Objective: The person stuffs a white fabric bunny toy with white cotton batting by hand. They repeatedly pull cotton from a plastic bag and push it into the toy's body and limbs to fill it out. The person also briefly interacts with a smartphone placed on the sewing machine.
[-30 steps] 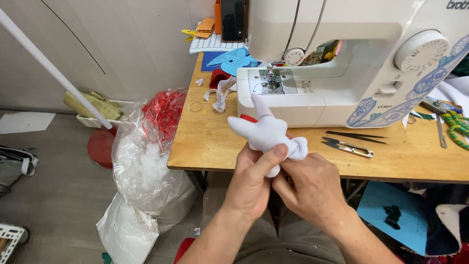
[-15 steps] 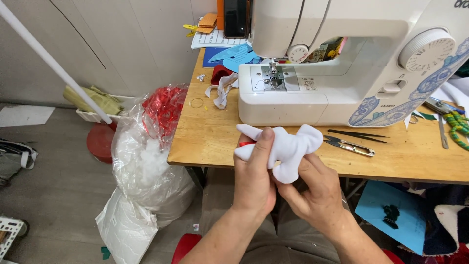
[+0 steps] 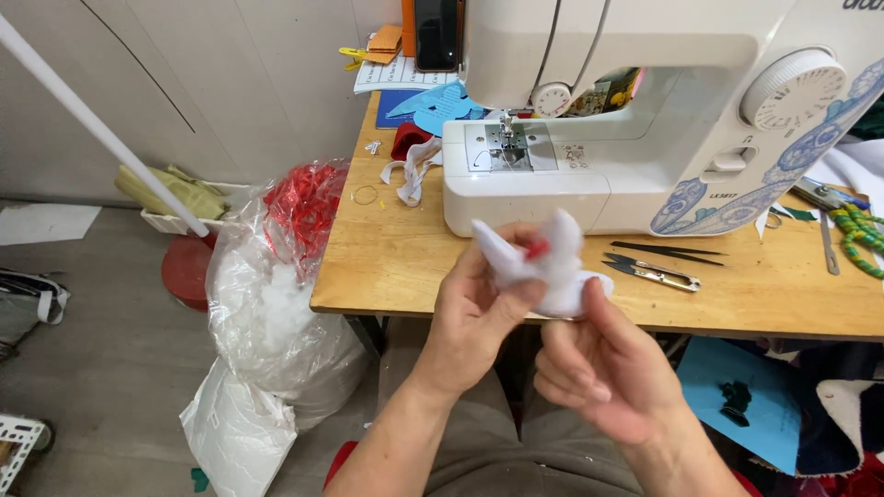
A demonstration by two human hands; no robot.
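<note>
A white sewing machine (image 3: 645, 120) with a blue floral pattern on its base takes up most of the wooden surface (image 3: 396, 262), its needle plate facing the person. Down on the floor to the left sags a big clear plastic bag (image 3: 276, 313) stuffed with white filling, red material showing at its top, and a second white bag (image 3: 235, 428) lies below it.

In front of the surface's near edge, both of the person's hands are raised. The left hand (image 3: 479, 317) is closed around a small white stuffed fabric piece (image 3: 552, 262), thumb and fingers pinching it from the left; a spot of red shows on the fabric near the fingertips. The piece is held in the air just above the edge of the surface, in front of the machine. The right hand (image 3: 603, 368) sits below and to the right, fingers loosely curled and half open, its thumb touching the underside of the fabric piece without gripping it.

Just right of the fabric, a pair of small thread snips (image 3: 654, 270) lies flat on the surface, with black tweezers (image 3: 668, 248) just behind it. Scraps of white cloth (image 3: 412, 175) lie near the machine's left end.
</note>
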